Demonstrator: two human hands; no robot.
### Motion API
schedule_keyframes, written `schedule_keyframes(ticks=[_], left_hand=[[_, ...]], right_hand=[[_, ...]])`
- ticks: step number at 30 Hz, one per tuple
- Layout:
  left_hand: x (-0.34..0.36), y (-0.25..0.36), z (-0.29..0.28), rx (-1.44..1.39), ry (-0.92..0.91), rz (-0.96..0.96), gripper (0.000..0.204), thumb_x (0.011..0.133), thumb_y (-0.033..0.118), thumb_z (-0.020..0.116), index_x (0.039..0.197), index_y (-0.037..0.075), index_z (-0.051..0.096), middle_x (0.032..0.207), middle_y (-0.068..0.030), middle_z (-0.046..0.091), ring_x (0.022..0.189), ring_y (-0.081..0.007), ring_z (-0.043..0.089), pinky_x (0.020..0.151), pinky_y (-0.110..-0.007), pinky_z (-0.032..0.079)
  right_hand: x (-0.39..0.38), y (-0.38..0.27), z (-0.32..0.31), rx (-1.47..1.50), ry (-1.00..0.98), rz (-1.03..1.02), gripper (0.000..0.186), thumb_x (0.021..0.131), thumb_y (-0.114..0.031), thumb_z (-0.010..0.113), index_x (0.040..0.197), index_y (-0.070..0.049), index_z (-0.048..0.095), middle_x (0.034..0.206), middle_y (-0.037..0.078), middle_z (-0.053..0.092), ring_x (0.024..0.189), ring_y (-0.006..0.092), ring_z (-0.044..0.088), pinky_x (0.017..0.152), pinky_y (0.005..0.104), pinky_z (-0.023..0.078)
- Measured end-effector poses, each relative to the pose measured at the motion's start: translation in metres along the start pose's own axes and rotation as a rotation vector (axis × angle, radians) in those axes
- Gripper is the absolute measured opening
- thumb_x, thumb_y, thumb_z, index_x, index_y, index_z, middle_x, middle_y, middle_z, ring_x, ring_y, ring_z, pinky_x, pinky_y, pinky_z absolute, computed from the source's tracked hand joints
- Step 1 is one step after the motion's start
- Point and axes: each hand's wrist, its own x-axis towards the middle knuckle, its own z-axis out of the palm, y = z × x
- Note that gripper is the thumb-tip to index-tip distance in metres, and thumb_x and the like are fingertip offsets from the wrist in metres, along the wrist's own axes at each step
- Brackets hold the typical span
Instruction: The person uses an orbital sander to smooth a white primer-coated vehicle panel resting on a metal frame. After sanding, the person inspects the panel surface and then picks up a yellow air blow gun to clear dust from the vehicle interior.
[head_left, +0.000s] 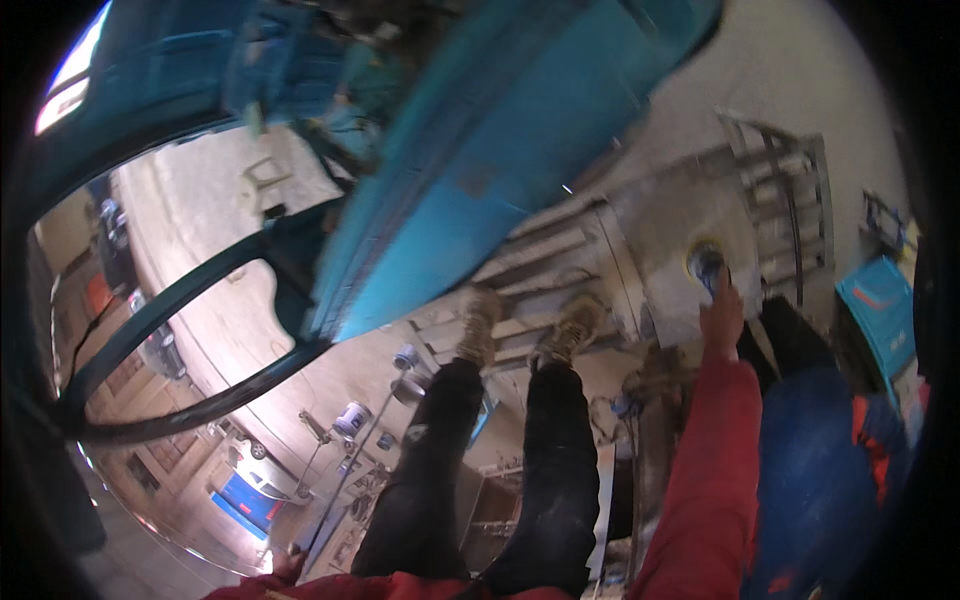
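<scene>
My right arm, in a red sleeve, stretches forward. My right hand (722,315) is closed on a small, dark, round-headed tool (706,264) with a yellowish rim; blur hides its exact kind. The tool is over a flat grey board (660,235) that lies on wooden slats. Low at the left, my left hand (288,566) shows small and blurred beside a long thin dark rod or hose (350,462); whether it grips this is unclear. A large blue-green vehicle body panel (490,150) with a window frame (170,310) hangs in front of me.
My boots (478,325) stand on a slatted wooden platform (540,255). Close by on the right is another person in blue clothing (815,480). Beyond them stands a bright blue box or sheet (880,312). Buckets (351,420) sit on the floor below, and a blue-and-white vehicle (250,495) is farther left.
</scene>
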Motion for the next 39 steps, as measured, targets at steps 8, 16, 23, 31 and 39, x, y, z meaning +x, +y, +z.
schedule_keyframes(ticks=[8, 16, 23, 31, 39], left_hand=[[-0.015, 0.018, 0.016, -0.346, -0.018, 0.041, 0.045, 0.081, 0.048, 0.069, 0.087, 0.004, 0.07, 0.074, -0.009, 0.067, 0.066, -0.0202, 0.062, 0.061, -0.038, 0.048], [-0.068, 0.056, 0.02, -0.571, 0.023, 0.298, 0.06, 0.073, 0.067, 0.064, 0.084, 0.009, 0.075, 0.083, -0.014, 0.071, 0.083, -0.0297, 0.069, 0.079, -0.039, 0.051], [-0.083, 0.065, 0.017, -0.705, 0.075, 0.262, 0.063, 0.07, 0.064, 0.069, 0.086, 0.004, 0.074, 0.085, -0.0196, 0.071, 0.083, -0.0353, 0.069, 0.075, -0.044, 0.052], [0.026, 0.079, 0.049, -0.842, 0.066, 0.404, 0.054, 0.072, 0.06, 0.068, 0.084, 0.008, 0.074, 0.076, -0.0133, 0.071, 0.078, -0.0299, 0.069, 0.074, -0.039, 0.052], [0.087, 0.036, 0.043, -1.067, -0.01, 0.412, 0.055, 0.071, 0.059, 0.07, 0.078, 0.005, 0.074, 0.078, -0.0168, 0.07, 0.079, -0.0337, 0.069, 0.073, -0.043, 0.052]], right_hand=[[-0.179, -0.03, -0.129, 0.445, -0.374, 0.042, 0.086, 0.076, -0.021, 0.075, 0.148, -0.006, 0.03, 0.131, 0.024, 0.053, 0.122, 0.0344, 0.052, 0.1, 0.0406, 0.043], [-0.312, 0.009, -0.178, 0.615, -0.448, 0.143, 0.077, 0.064, -0.029, 0.08, 0.129, 0.0, 0.052, 0.114, 0.02, 0.064, 0.105, 0.0271, 0.063, 0.094, 0.0379, 0.049], [-0.283, 0.05, -0.23, 0.616, -0.247, 0.22, 0.067, 0.064, -0.035, 0.079, 0.117, 0.003, 0.061, 0.107, 0.022, 0.066, 0.103, 0.0303, 0.063, 0.09, 0.0385, 0.05], [-0.261, -0.005, -0.3, 0.885, -0.204, 0.264, 0.061, 0.082, -0.017, 0.074, 0.135, -0.013, 0.043, 0.081, 0.011, 0.063, 0.055, 0.0216, 0.06, 0.044, 0.0353, 0.046], [-0.317, -0.111, -0.283, 0.897, -0.389, 0.192, 0.059, 0.084, -0.018, 0.072, 0.135, -0.008, 0.045, 0.084, 0.011, 0.064, 0.057, 0.0202, 0.061, 0.047, 0.0344, 0.049]])
